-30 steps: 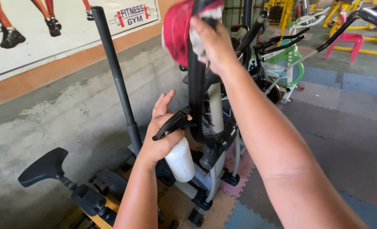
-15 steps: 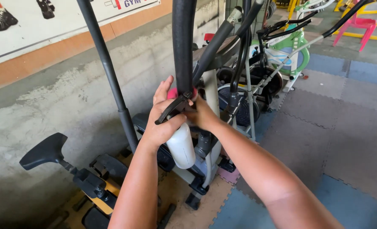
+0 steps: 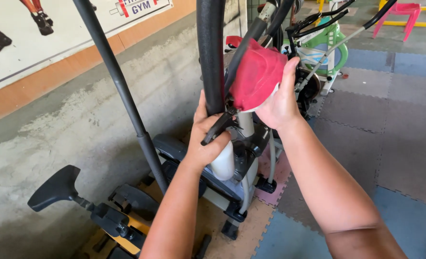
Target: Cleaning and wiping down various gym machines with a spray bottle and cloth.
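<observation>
Left hand (image 3: 207,139) raised from the lower middle of the frame, forearm running straight up, fingers curled shut round a white spray bottle (image 3: 222,162), thumb lying up along the padded black handlebar (image 3: 210,52). Black trigger of the bottle poking out between the fingers, pointing up and right. Bottle hanging in front of the grey body of the exercise machine (image 3: 244,144), only its rounded lower part showing below the palm; neck and nozzle mostly covered by the hand.

Right hand (image 3: 279,98) coming in from the lower right, forearm slanting up and left, wrist bent, palm pressed flat against a red cloth (image 3: 257,79). Fingers spread and wrapped over the cloth's right edge, gripping it against a slanted black bar of the machine, just right of the padded handlebar. Fingertips tucked behind the cloth, out of sight. Pale lining visible along the cloth's lower edge.

Top of the handlebar cut off by the frame. Part of the bar under the cloth hidden. Second black pole (image 3: 122,93) leaning left, a black saddle (image 3: 54,188) low at left. Further machines behind, tangled and hard to separate. Foam floor tiles (image 3: 395,139) at right.
</observation>
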